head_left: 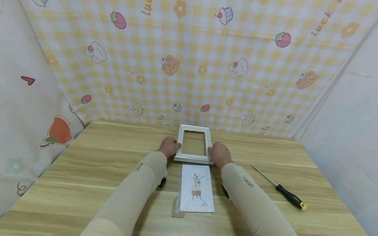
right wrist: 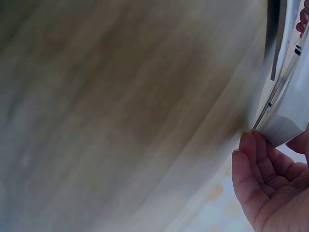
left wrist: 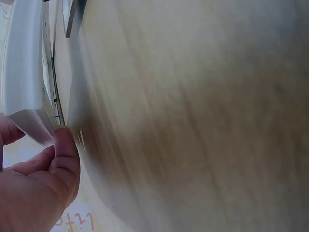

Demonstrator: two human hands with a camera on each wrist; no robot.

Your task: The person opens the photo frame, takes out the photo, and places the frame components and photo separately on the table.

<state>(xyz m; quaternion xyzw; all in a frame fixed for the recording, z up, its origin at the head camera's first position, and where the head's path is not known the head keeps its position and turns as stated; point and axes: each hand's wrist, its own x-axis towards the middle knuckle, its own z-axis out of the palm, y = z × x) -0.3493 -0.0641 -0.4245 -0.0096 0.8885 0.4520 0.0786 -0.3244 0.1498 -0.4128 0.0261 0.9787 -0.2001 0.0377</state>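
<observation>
A whitish-silver picture frame is held near the back of the table, its rectangular opening showing a plain tan surface. My left hand pinches its left side, with the thumb on the front. On the opposite side, my right hand grips the border the same way. Both wrist views show fingertips under the edge of the frame, where small dark metal tabs line the back. Just in front of the frame lies a white card printed with a potted plant, a greyish piece partly showing beneath it.
A screwdriver with a black and yellow handle lies at the right, its shaft pointing away. Behind the wood-grain table hangs a yellow checked cloth with cartoon prints. Pale cloth walls stand at both sides.
</observation>
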